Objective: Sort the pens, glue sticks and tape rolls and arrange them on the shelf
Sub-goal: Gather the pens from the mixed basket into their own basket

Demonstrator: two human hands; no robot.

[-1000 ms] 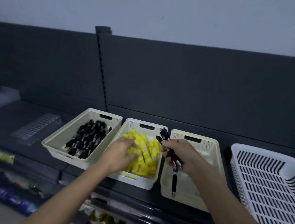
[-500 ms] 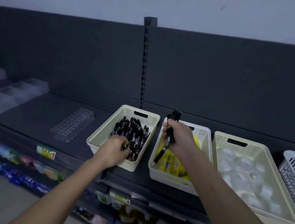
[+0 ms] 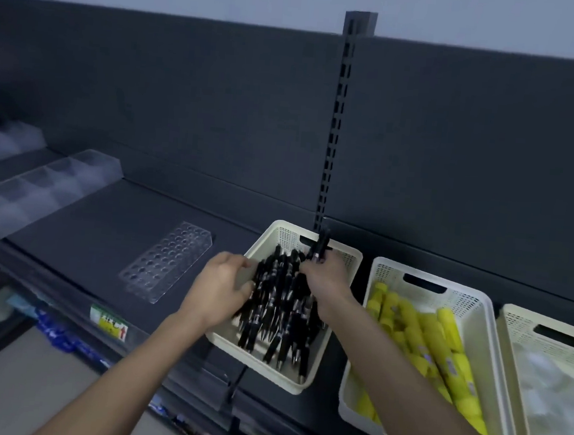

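Observation:
A cream basket (image 3: 331, 375) full of black pens (image 3: 272, 315) stands on the dark shelf (image 3: 85, 235). My left hand (image 3: 220, 286) rests on the basket's left rim, fingers curled against the pens. Over the basket's back half, my right hand (image 3: 325, 278) is closed around a small bunch of black pens (image 3: 321, 245) whose ends stick up above the fist. Right of it, a second cream basket (image 3: 471, 300) holds yellow glue sticks (image 3: 431, 335). A third basket (image 3: 514, 324) at the right edge holds whitish tape rolls (image 3: 560, 393), blurred.
A clear acrylic pen holder (image 3: 165, 259) with several round holes lies flat on the shelf left of the pen basket. Clear divider trays (image 3: 38, 180) sit further left. A slotted upright (image 3: 338, 118) runs up the dark back panel. A lower shelf with goods shows below.
The view has swung left. My right hand carried its bunch of pens from above the glue stick basket to above the pen basket. My left hand stays at the pen basket's left rim.

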